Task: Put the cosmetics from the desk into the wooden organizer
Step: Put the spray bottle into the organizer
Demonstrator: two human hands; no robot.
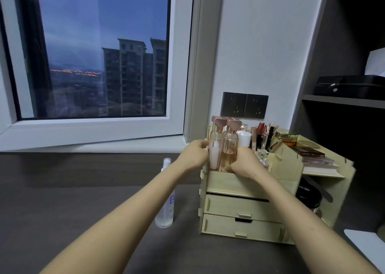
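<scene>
Head view. 2 bare hands seat 2 tall pump bottles in the upper left compartment of the wooden organizer (239,207), which stands on the dark worktop (83,190) at 3 o'clock of centre. The left hand (194,155) is curled against the milky pink bottle (215,148) from 9 o'clock; the right hand (245,162) wraps the clear amber bottle (230,150) from 4 o'clock, fingers closed low on its body. Both bottles stand upright, touching each other, their bases hidden behind the compartment's front wall. Both forearms extend straight from the lower edge of the frame, converging on the compartment, wrists roughly level.

Judged step: placement of these 2 bottles, nearly complete; whether they rest on the compartment floor cannot be told. Lipsticks and brushes (263,135) already fill the slots toward 2 o'clock, so most of the task appears done. 1 clear spray bottle (166,200) is left on the worktop, just beside the organizer at its 9 o'clock. The next move calls for letting go without tipping the tall bottles, then reaching left and down for the spray bottle and finding it a slot of sufficient height.
</scene>
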